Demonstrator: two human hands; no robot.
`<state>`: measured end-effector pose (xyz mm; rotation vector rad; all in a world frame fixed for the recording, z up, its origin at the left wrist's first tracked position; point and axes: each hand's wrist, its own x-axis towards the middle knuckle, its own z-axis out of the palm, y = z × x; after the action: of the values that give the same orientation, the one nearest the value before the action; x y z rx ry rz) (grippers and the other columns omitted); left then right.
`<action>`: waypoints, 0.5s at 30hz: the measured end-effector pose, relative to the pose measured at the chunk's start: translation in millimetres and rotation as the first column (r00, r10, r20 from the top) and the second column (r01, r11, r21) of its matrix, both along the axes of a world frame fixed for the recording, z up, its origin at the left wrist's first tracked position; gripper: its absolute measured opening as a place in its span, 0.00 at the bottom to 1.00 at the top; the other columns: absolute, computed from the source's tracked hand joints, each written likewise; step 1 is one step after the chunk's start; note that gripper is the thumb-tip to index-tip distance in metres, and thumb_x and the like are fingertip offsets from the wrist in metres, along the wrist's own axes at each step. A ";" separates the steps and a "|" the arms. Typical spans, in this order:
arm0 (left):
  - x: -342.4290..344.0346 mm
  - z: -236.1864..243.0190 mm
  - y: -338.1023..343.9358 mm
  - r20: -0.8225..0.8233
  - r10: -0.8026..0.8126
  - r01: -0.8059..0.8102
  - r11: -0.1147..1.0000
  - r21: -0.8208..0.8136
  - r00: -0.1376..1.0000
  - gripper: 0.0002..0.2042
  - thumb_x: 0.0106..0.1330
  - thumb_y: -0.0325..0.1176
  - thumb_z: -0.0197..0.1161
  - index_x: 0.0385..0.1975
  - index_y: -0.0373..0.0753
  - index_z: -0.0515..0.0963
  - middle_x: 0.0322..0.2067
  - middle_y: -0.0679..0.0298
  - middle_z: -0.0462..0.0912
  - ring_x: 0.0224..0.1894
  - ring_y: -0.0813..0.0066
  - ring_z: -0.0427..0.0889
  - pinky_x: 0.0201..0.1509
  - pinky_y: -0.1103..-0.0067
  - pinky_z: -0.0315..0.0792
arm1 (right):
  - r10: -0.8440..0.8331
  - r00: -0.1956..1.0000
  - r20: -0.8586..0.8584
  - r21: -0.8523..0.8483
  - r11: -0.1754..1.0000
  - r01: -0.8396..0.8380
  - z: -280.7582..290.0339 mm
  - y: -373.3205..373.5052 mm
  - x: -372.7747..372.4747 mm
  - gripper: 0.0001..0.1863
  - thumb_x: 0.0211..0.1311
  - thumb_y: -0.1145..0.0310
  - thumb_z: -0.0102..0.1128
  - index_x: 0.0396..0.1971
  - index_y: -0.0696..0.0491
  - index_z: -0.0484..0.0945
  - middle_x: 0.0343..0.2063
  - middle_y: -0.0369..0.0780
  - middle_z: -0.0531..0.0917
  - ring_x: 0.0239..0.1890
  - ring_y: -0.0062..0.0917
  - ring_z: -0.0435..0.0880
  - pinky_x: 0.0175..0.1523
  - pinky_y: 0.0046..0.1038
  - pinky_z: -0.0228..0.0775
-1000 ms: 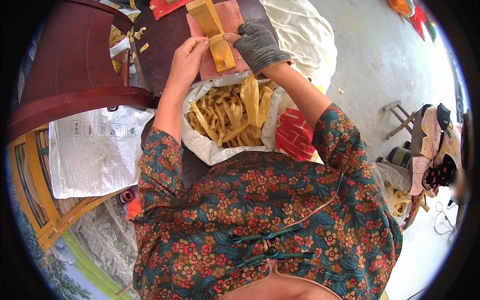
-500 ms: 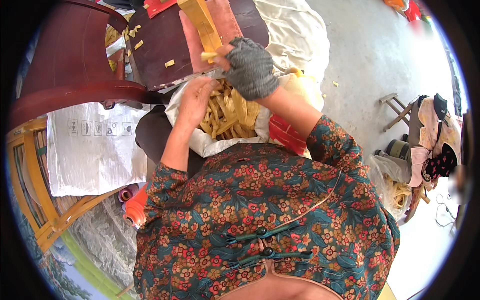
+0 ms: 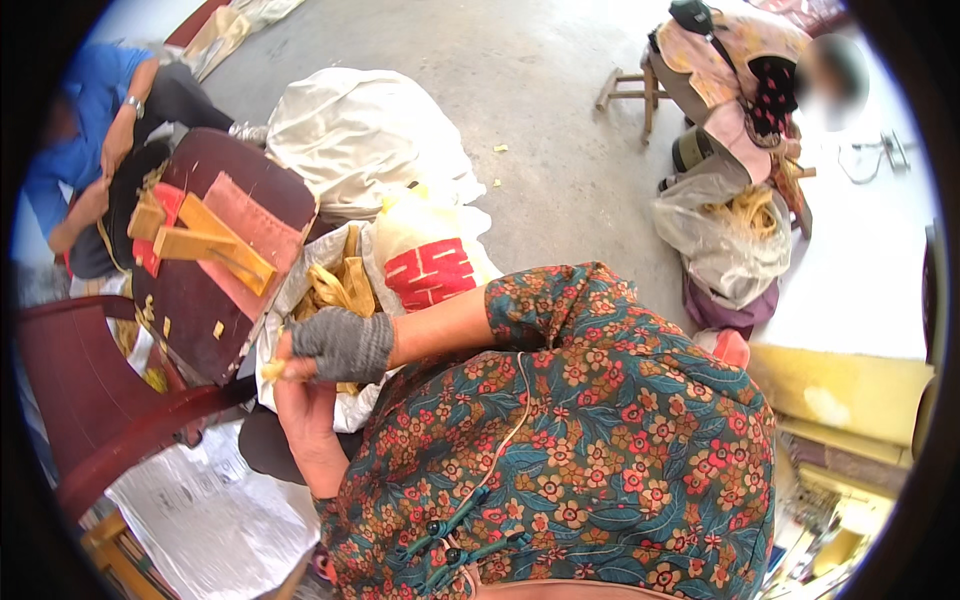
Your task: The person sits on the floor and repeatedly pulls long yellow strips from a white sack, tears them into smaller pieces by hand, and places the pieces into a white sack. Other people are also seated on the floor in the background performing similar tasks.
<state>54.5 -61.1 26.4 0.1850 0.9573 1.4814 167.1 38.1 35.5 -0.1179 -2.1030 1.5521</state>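
In front of me at the left, my right hand point(image 3: 345, 345), in a grey fingerless glove, pinches a small pale-yellow strip point(image 3: 272, 370) between thumb and fingers. Just below it, my left hand point(image 3: 308, 412) is bare and raised to meet the right one. Its fingertips are mostly hidden behind the glove. Both hands are over the near side of an open white sack point(image 3: 290, 300) holding several yellow-brown, dried-looking strips point(image 3: 345, 285). Beyond the hands, wooden blocks point(image 3: 190, 243) lie on a salmon-coloured cloth point(image 3: 245, 215) on a dark red seat point(image 3: 185, 320).
A white cloth-covered bundle point(image 3: 365, 135) and a cream bag with a red pattern point(image 3: 435, 270) stand beside the sack. A person in blue point(image 3: 110, 70) sits far left. Another person point(image 3: 740, 50) sits far right, near a clear bag point(image 3: 735, 240) of strips. A dark red armchair point(image 3: 75, 370) stands at left.
My view has swung to the right, so the seat, sack and hands appear farther left. My hands have come together lower, away from the wooden blocks, with the yellow strip still in the right.
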 end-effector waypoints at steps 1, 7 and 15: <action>4.4 4.0 3.3 0.056 0.009 -0.009 1.000 0.006 0.998 0.18 0.63 0.35 0.53 0.50 0.35 0.66 0.49 0.61 0.71 0.48 0.69 0.73 0.53 0.72 0.69 | -0.034 0.999 -0.001 -0.098 0.995 0.033 6.1 3.8 -0.1 0.09 0.59 0.61 0.51 0.32 0.50 0.74 0.26 0.41 0.76 0.31 0.36 0.76 0.37 0.33 0.67; 10.7 15.9 -8.2 -0.239 -0.069 0.070 0.998 -0.008 0.969 0.16 0.66 0.36 0.50 0.52 0.39 0.65 0.50 0.63 0.69 0.50 0.71 0.71 0.54 0.74 0.65 | -0.205 0.976 -0.077 0.273 0.937 0.218 9.5 10.8 -10.0 0.09 0.59 0.61 0.49 0.28 0.52 0.71 0.22 0.42 0.73 0.28 0.37 0.75 0.34 0.33 0.67; 13.7 47.0 3.0 -0.838 0.345 -0.091 0.904 0.418 -0.423 0.13 0.60 0.21 0.45 0.44 0.32 0.71 0.46 0.55 0.71 0.51 0.62 0.69 0.57 0.72 0.60 | 0.125 0.992 0.009 -0.775 0.628 -0.072 27.4 5.7 -12.4 0.11 0.56 0.63 0.53 0.32 0.56 0.71 0.20 0.36 0.71 0.19 0.17 0.68 0.24 0.22 0.62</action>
<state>68.2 -58.1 73.4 1.8598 2.4495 1.5270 154.7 43.8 62.8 -0.3585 -1.3298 2.4608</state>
